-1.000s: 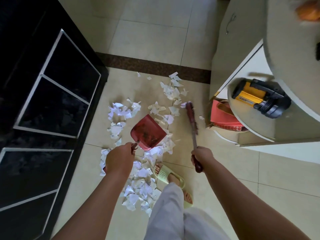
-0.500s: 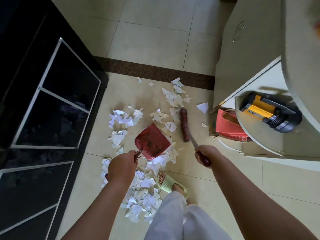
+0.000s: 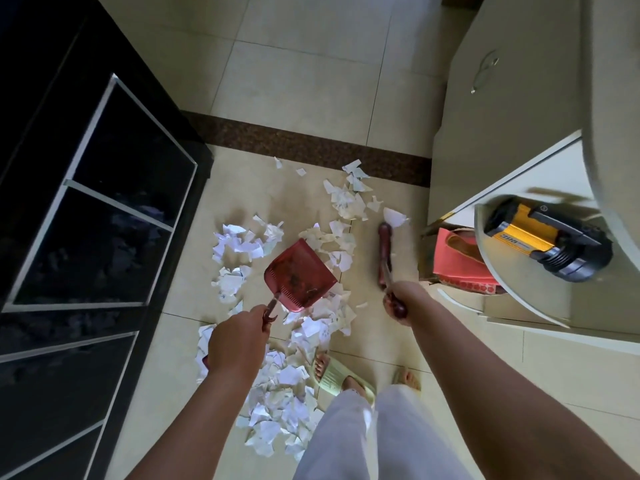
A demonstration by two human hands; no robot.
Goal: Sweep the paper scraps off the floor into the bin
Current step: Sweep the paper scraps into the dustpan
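Gripping the brush (image 3: 385, 252) in my right hand (image 3: 403, 296), left hand (image 3: 237, 341) clasping the pan (image 3: 299, 275). Scraps (image 3: 341, 237) lie between them, left of the brush.

White paper scraps (image 3: 277, 368) lie torn and scattered over the cream floor tiles, thickest in a heap near the feet, with looser clusters farther out toward the dark tile band. The red dustpan (image 3: 299, 275) sits among them, mouth facing away, no scraps visible inside. The dark red brush (image 3: 385, 252) stands right of it, head beside one large scrap.
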